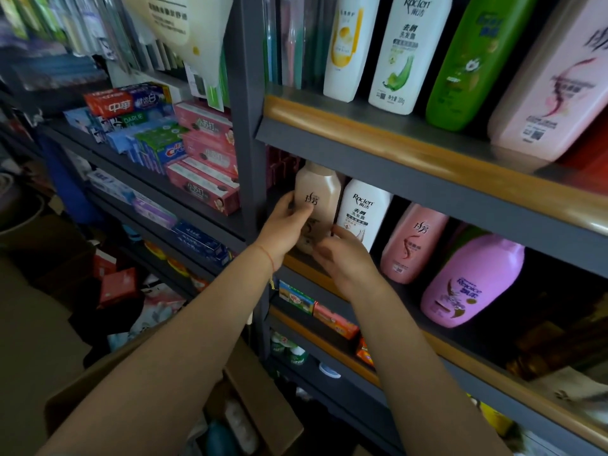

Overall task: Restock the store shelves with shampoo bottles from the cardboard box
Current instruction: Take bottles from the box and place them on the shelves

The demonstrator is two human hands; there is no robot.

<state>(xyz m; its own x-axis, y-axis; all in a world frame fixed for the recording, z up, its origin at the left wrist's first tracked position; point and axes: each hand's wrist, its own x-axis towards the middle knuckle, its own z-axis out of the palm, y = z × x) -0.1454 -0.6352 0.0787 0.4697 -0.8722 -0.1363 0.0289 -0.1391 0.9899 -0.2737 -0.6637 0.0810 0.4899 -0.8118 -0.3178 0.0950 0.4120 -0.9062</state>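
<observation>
- Head view looks down two bare arms reaching to the middle shelf [427, 192] of a grey metal rack.
- Beige shampoo bottle [317, 199] stands upright at the left end of that shelf, close to the rack's upright post [250, 126].
- Left hand [286, 225] forms one grip: its fingers curl round the bottle's left side, with the thumb laid across the front label.
- Right hand [342, 255] forms the other grip, low on the bottle's right side; its fingers are curled at the lower edge and seem to pinch it, though motion blur hides the exact contact.
- So the bottle sits between both grips, its top rising above them.
- White Raclen bottle [365, 209] stands just beside it on the right, then a pink bottle [411, 245] and a lilac Rejoice bottle [470, 281].
- Cardboard box [256, 390] lies open below, under the forearms.
- Toothpaste cartons [184, 153] fill the shelves to the left.
</observation>
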